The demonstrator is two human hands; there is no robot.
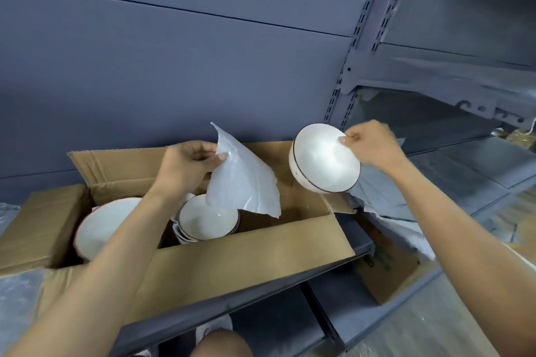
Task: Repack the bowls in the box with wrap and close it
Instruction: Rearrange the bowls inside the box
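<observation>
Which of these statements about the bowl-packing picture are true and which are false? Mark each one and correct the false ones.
1. The right hand holds a white bowl by its rim. True.
2. The left hand is empty. False: it holds a white sheet of wrap.
3. The cardboard box is closed. False: its flaps are open.
4. Bowls already sit inside the box. True: a stack of bowls shows in the middle.
5. The held bowl rests on the shelf. False: it is held up in the air above the box's right end.
</observation>
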